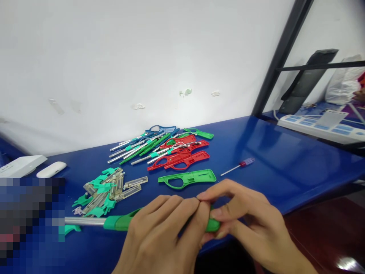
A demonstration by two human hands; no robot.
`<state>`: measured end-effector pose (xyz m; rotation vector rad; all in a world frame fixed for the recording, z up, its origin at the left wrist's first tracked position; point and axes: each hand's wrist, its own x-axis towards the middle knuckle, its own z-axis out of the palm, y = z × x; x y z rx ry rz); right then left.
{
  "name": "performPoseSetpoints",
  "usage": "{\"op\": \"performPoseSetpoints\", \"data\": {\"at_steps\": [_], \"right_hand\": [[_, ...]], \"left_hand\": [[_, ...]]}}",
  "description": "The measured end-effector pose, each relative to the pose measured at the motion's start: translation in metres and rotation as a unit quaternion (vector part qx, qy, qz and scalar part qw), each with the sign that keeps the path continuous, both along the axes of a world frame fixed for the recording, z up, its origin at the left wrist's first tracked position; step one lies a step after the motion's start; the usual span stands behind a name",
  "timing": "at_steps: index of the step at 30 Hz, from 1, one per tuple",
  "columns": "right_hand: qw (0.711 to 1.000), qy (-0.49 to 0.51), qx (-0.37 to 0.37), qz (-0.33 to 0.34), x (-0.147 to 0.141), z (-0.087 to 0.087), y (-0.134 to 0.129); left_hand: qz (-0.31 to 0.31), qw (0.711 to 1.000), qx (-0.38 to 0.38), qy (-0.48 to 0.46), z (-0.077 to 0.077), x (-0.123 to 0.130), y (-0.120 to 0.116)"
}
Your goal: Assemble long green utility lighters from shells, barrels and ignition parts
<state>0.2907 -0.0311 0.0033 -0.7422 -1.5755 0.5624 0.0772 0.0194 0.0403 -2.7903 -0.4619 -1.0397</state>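
Note:
A green long-necked lighter [121,223] with a silver metal tube lies across the front of the view, its tube pointing left. My left hand [168,232] is wrapped over the lighter's handle and hides most of it. My right hand [248,219] is closed at the handle's right end, thumb and fingers pinching the green tip. Just beyond the hands a green half shell [196,177] lies with its inside up. To the left is a heap of clear fuel tanks [132,192] and teal plastic parts [107,186].
Red half shells [188,160] and metal tubes [122,154] pile up near the wall. A screwdriver [246,163] rests on the blue table [285,163] at right. A white case [51,169] sits at left; a black metal frame [273,64] rises at right.

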Motion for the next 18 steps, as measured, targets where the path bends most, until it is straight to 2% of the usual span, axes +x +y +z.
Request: {"op": "performPoseSetpoints", "data": {"at_steps": [4,9,18], "right_hand": [[0.998,-0.023,0.031,-0.056,0.001,0.003,0.004],[0.999,-0.017,0.027,-0.044,0.002,0.004,0.005],[0.99,-0.073,0.072,-0.093,0.002,0.002,0.005]], "left_hand": [[0.006,1.0,-0.003,0.016,0.005,-0.001,0.002],[0.008,0.999,-0.014,0.037,0.004,-0.005,0.004],[0.041,0.998,-0.008,0.049,0.002,-0.011,0.002]]}}
